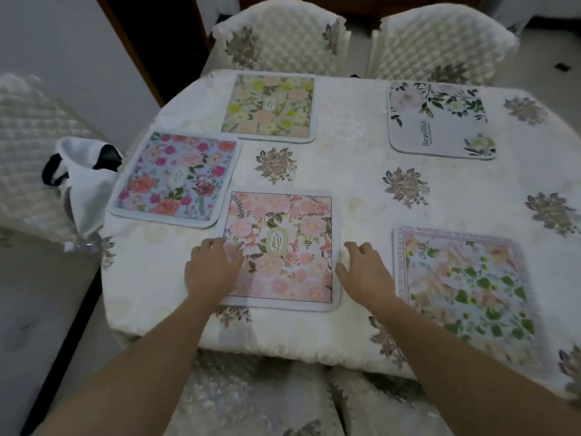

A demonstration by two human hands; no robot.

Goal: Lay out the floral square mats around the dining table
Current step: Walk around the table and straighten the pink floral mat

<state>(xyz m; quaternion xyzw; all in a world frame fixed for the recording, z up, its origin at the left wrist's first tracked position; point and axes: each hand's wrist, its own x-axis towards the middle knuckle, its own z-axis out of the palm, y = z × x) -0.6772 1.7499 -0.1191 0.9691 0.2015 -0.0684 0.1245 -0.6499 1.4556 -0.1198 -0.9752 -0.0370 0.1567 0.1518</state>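
Pink mat (279, 250) lies flat on the surface (361, 184); my left hand (213, 267) rests on its edge, right hand (361, 270) just beside; fingers (366, 249) relaxed.

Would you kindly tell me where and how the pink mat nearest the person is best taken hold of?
Probably take the pink mat by its left and right edges, one hand per side, coming from the near side. It lies flat and thin, so the fingers must pinch the rim. The left hand rests on the left edge, and the right hand lies beside the right edge.
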